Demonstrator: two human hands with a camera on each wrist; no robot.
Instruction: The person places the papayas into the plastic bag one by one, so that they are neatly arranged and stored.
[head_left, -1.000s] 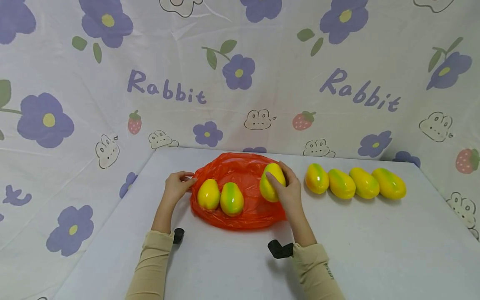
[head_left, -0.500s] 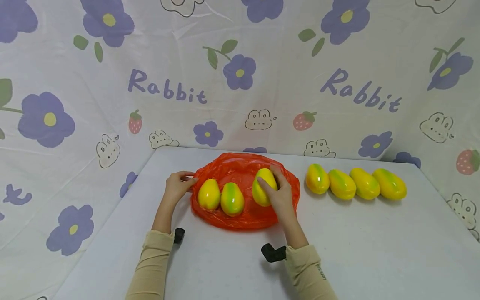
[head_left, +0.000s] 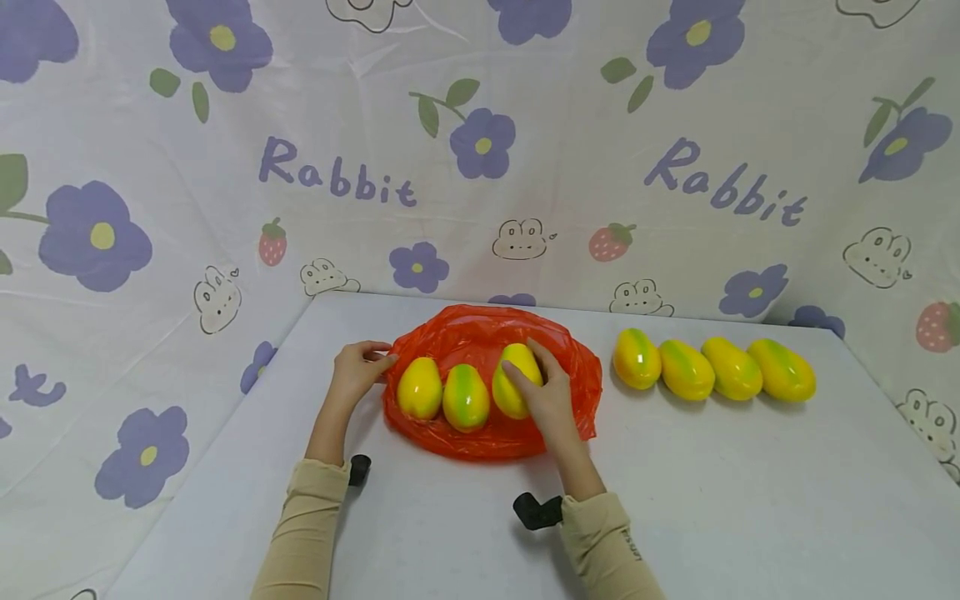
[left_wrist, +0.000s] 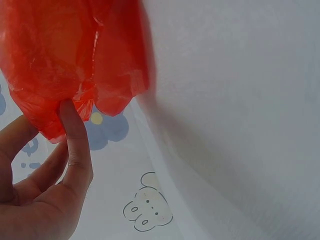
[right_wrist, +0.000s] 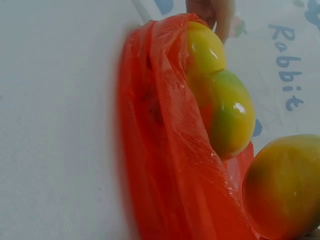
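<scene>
A red plastic bag (head_left: 480,333) lies spread on the table, its mouth facing up. At its left edge my left hand (head_left: 356,368) pinches the rim; the left wrist view shows fingers (left_wrist: 75,130) against the crumpled film. My right hand (head_left: 551,400) holds a glossy, mango-like yellow-and-green fruit (head_left: 513,383) over the right part of the bag, thumb on the near side and fingers behind. Two similar fruits, one at left (head_left: 420,389) and one in the middle (head_left: 466,398), sit in the bag. Part of the held fruit (right_wrist: 285,185) shows in the right wrist view.
Several more yellow-and-green fruits (head_left: 688,370) stand in a row on the white table (head_left: 735,483), right of the bag. Behind the table hangs a cloth (head_left: 540,175) printed with flowers and rabbits. Black wrist mounts (head_left: 537,511) jut inward from both sleeves.
My right hand has carried the held fruit leftward and slightly toward me, closer to the middle fruit. The left hand has stayed at the bag's rim.
</scene>
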